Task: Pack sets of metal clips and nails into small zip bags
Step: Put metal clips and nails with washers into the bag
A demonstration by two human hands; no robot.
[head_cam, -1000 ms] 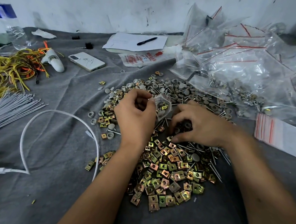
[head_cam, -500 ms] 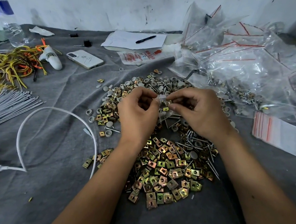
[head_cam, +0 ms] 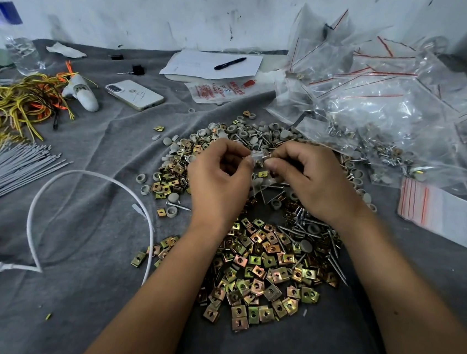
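Above the heap of metal clips at the worktop's centre, your left hand is pinching the small zip bag at its top edge, while your right hand is pinching the same edge beside it.

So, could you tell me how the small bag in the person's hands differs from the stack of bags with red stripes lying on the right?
The small zip bag is held up, pinched at its top by the left hand and right hand; the stack of empty zip bags lies flat on the grey cloth, untouched. The held bag is a single one with a clip and screws inside; the stacked ones look flat and unfilled. Both are clear plastic.
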